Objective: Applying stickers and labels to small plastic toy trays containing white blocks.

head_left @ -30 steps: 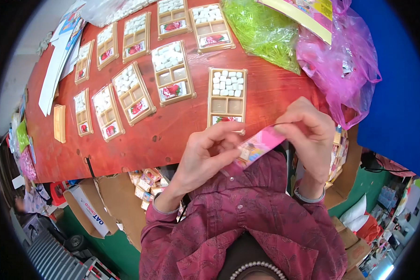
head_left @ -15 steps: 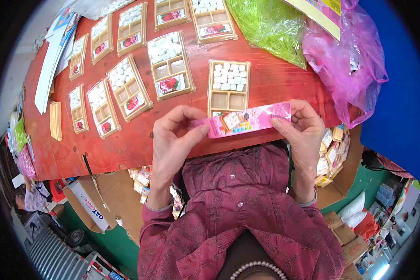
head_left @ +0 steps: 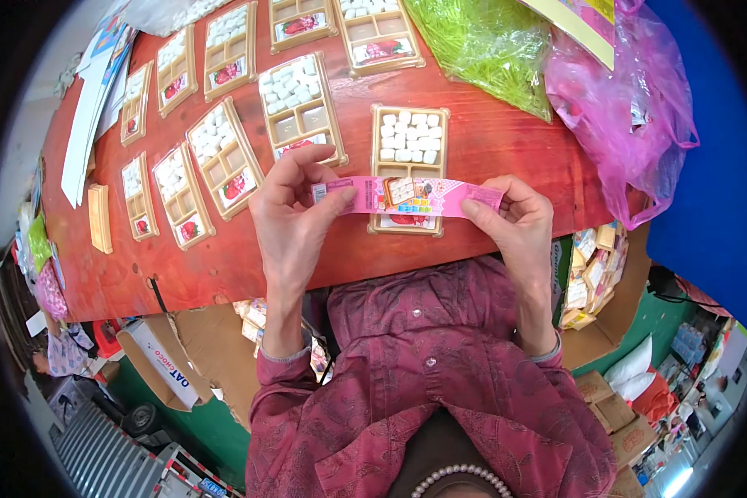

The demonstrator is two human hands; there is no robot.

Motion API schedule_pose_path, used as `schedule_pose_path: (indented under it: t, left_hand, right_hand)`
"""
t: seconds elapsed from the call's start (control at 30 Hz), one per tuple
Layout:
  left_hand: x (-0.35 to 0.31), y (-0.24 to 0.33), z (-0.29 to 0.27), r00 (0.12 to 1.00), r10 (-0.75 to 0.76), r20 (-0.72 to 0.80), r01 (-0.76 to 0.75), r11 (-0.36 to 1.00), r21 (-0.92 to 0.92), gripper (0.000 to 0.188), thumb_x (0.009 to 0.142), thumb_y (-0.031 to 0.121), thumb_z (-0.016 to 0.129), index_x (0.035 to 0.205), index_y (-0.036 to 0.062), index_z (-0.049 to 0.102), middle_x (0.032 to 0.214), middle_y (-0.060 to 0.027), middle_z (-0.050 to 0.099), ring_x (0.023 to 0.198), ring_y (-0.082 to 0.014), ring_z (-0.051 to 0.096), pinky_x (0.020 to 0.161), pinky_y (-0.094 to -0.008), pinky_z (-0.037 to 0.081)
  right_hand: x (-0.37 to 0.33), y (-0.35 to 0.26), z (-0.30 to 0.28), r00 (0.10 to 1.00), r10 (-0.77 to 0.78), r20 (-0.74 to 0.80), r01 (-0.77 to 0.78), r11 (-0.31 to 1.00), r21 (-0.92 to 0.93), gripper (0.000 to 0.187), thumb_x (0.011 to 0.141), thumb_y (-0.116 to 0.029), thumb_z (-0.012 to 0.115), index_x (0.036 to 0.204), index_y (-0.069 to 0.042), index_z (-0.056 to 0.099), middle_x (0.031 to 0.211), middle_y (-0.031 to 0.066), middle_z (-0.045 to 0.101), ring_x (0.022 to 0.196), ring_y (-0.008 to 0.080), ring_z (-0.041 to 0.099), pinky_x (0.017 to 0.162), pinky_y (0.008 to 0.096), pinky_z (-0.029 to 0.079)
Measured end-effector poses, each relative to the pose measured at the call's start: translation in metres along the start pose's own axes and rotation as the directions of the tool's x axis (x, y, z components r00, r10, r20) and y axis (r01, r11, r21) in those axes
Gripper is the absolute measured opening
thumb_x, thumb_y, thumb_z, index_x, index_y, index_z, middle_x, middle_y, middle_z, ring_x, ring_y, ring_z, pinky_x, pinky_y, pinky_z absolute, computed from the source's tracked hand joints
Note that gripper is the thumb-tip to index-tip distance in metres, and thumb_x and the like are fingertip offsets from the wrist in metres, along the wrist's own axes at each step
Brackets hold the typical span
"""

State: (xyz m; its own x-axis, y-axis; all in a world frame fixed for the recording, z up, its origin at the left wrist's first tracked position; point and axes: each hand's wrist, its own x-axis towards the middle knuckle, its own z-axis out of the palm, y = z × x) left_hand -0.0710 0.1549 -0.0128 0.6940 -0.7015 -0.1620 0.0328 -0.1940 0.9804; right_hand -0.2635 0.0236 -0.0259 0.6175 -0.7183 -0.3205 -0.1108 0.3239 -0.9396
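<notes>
Pink strip (head_left: pixel 407 197) shifted left, between both hands (head_left: pixel 284 220) (head_left: pixel 523 224)

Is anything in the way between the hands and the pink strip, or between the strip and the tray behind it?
Nothing visible: the left hand and right hand each pinch an end of the pink strip. Nothing shows between it and the tray; I can't tell whether they touch.

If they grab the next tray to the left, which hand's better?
Probably the left hand: it appears nearer that tray, while the right hand is farther across. Both hold the pink strip, so left must let go first.
</notes>
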Motion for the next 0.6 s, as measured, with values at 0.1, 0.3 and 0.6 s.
schedule_pose_path:
  t: [0.1, 0.3, 0.6]
  left_hand:
    - [0.003, -0.004, 0.001, 0.999, -0.032, 0.005, 0.032, 0.998, -0.046, 0.039, 0.072, -0.009, 0.068, 0.109, 0.0002, 0.058, 0.079, 0.0018, 0.056, 0.073, -0.0033, 0.053, 0.063, -0.0167, 0.042]
    - [0.007, -0.009, 0.006, 0.999, -0.01, -0.037, 0.009, 0.999, -0.034, 0.038, 0.073, -0.011, 0.066, 0.109, -0.0008, 0.058, 0.08, 0.0008, 0.056, 0.074, -0.0046, 0.054, 0.065, -0.0168, 0.045]
    - [0.013, -0.006, 0.006, 0.999, -0.047, -0.018, 0.047, 0.999, -0.015, 0.038, 0.075, -0.012, 0.064, 0.111, -0.0045, 0.055, 0.082, -0.0036, 0.059, 0.076, -0.008, 0.058, 0.065, -0.0193, 0.05]
  right_hand:
    - [0.005, 0.005, 0.0, 0.999, 0.013, -0.031, -0.011, 0.999, 0.042, 0.009, 0.08, -0.002, 0.069, 0.086, -0.001, 0.063, 0.082, 0.0002, 0.063, 0.075, 0.005, 0.056, 0.07, 0.0191, 0.045]
    - [0.013, 0.004, 0.002, 1.0, -0.012, -0.023, 0.011, 0.999, -0.049, 0.01, 0.081, -0.006, 0.07, 0.081, -0.001, 0.062, 0.076, -0.0001, 0.063, 0.069, 0.0037, 0.056, 0.061, 0.0175, 0.044]
    - [0.024, 0.003, 0.003, 0.999, -0.002, -0.042, -0.003, 0.991, -0.137, 0.011, 0.081, -0.006, 0.07, 0.078, 0.0, 0.061, 0.073, 0.0013, 0.064, 0.064, 0.0032, 0.056, 0.057, 0.0163, 0.044]
